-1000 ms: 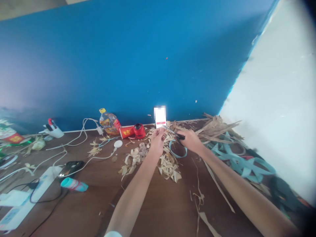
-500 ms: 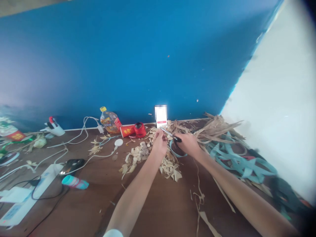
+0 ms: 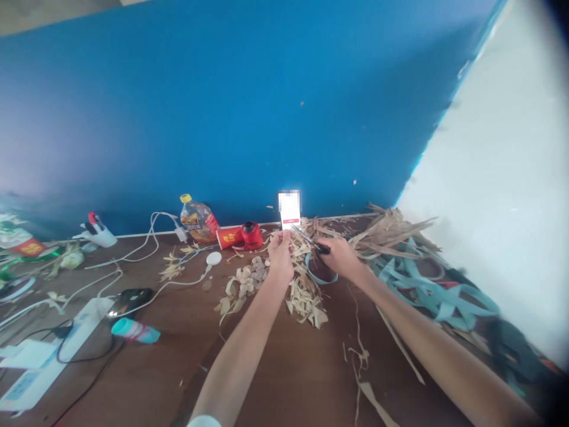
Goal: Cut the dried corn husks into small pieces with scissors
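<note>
I have the right hand wrapped round the handles of the scissors, near the far edge of the desk, before the phone. The left hand is pinched near the blade tips; I cannot tell what it holds. With the 2 hands this near, I judge small snips best, left fingers clear of the blades, wrists steady above the shavings.
</note>
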The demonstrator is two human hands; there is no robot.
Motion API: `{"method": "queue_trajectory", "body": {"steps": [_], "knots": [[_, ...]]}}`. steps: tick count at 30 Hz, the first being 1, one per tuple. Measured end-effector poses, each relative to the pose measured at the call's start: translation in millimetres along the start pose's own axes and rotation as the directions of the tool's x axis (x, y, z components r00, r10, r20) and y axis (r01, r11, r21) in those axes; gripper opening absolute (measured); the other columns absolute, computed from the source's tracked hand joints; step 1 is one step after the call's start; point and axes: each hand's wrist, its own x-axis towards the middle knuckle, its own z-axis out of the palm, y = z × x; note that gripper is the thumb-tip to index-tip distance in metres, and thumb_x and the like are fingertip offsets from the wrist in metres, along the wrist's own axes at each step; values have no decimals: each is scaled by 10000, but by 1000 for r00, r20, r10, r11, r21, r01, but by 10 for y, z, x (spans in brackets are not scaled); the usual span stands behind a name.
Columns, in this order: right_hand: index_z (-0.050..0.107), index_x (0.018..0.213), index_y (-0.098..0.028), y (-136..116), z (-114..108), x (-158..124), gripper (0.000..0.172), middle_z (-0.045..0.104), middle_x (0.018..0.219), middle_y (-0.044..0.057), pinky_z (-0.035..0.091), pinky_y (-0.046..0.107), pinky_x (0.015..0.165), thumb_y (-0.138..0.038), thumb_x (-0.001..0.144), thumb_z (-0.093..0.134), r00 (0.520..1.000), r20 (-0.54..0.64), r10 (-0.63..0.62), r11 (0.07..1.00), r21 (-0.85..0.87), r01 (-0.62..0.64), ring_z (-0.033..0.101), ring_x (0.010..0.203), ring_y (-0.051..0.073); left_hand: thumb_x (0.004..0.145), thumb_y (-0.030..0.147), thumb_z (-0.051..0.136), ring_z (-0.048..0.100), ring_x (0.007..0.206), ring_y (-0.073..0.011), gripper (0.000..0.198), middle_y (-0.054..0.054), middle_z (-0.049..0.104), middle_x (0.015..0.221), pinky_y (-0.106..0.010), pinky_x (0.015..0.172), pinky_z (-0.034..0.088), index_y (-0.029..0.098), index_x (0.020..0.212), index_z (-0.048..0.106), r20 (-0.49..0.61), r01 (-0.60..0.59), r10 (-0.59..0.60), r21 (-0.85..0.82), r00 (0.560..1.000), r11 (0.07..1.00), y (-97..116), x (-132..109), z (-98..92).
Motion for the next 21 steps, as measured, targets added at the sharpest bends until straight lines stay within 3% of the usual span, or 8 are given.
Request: {"method": "queue_trajectory", "body": {"steps": [7,14,21], "knots": [[722,912,-239,-6,14,0,227,727,823,56,329,252,593,-254,777,540,1000,-4,-22,1000,-12,22,641,769,204,694,416,728,342,489,-41,312,60,423,548,-195,491,258,143,712,578,14,-47,46,91,999,995,-52,-12,24],[720,898,-232,14,5,10,235,720,807,54,334,243,592,-212,758,533,999,33,-41,998,45,40,628,742,192,714,408,702,345,502,-50,294,58,418,540,-202,511,254,147,705,568,28,-83,80,132,996,988,-65,-6,8],[683,763,-220,20,-5,5,177,681,717,40,326,237,592,-227,779,507,1000,5,-21,999,51,20,595,693,174,733,382,684,348,513,-52,255,47,444,571,-201,512,261,145,721,590,53,-99,92,147,994,984,-55,-8,-2]]}}
